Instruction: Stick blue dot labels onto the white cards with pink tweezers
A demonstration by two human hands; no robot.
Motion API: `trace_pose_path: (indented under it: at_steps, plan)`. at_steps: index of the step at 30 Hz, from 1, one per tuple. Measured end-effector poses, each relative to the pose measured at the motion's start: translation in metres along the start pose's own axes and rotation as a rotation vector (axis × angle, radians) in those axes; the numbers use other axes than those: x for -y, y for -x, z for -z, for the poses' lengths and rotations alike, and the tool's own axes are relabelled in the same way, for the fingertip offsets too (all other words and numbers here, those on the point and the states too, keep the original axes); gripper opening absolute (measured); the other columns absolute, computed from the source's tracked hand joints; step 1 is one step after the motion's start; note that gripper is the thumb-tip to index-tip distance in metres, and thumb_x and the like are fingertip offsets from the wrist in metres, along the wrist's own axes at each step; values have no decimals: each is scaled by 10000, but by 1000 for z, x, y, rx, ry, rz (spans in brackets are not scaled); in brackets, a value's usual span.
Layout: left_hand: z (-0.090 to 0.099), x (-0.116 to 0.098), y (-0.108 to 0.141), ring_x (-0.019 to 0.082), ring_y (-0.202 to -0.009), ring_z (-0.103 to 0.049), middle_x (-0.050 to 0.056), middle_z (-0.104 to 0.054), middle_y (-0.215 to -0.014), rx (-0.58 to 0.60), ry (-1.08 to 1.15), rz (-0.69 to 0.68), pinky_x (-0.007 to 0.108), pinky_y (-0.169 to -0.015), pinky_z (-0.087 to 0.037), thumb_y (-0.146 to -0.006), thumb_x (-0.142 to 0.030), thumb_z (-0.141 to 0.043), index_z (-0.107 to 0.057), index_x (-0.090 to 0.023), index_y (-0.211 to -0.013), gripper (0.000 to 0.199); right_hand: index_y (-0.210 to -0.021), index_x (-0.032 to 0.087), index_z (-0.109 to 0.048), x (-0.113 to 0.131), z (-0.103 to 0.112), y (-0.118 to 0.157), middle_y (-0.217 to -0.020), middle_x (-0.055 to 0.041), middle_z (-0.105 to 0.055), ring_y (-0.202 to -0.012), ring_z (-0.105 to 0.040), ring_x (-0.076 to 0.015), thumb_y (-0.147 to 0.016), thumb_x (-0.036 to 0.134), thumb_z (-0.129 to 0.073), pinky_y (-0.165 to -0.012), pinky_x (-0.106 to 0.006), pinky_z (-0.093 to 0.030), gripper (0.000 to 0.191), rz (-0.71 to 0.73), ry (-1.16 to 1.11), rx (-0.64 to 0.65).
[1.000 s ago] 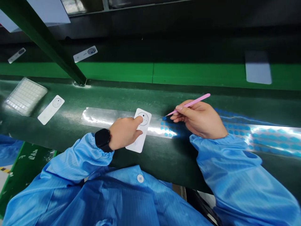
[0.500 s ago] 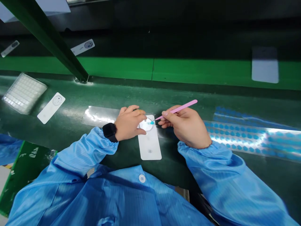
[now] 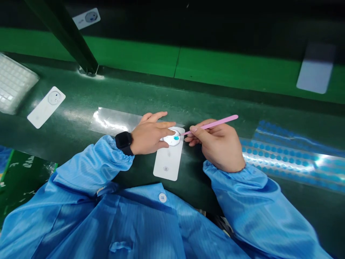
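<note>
A white phone back panel (image 3: 167, 163) lies on the green bench, with a round camera ring near its far end. Inside the ring sits a small blue dot (image 3: 176, 138). My left hand (image 3: 145, 136) rests over the ring's left side, fingers stretched out, with index finger and thumb touching the panel. Between thumb and fingers, my right hand (image 3: 219, 145) pinches pink tweezers (image 3: 218, 122). Their thin tip points left at the ring's right edge, close beside the blue dot. Whether the tip touches the panel, I cannot tell.
Clear film with rows of blue dots (image 3: 280, 154) lies at right, and a clear strip (image 3: 107, 121) at left. Another white panel (image 3: 45, 108) and a white gridded tray (image 3: 14, 84) are farther left. A green post (image 3: 72, 39) rises from the bench's back edge.
My left index finger has moved onto the ring. The tweezers' tip has drawn back right from the blue dot, which stays inside the ring. The panel tilts the other way as the view shifts.
</note>
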State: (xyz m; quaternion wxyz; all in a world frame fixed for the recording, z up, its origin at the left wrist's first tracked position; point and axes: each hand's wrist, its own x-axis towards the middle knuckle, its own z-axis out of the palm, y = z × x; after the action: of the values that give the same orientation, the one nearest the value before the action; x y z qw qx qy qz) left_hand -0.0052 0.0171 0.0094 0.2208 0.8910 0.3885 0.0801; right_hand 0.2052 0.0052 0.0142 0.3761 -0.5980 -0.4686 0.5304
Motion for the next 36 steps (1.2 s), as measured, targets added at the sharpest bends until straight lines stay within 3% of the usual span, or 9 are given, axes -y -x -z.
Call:
trace_pose_path:
  at_steps: [26, 36]
  plan:
    - [0, 1, 1, 344, -1393, -327, 27, -578, -1385, -7, 23, 22, 545, -1058, -264, -810, -328, -725, -681, -290, -1164, 359, -730, 193, -618, -2, 0, 1, -619, -42, -679, -500, -636, -178, -747, 482, -771, -437, -264, -525, 328, 53, 114, -2]
    - [-1, 2, 3, 357, -1345, -352, 64, -620, -1261, -48, -10, -4, 533, -1040, -274, -807, -362, -720, -713, -282, -1105, 309, -710, 188, -613, 3, -1, 1, -614, -50, -672, -495, -626, -174, -756, 460, -750, -437, -261, -522, 308, 73, 138, 17]
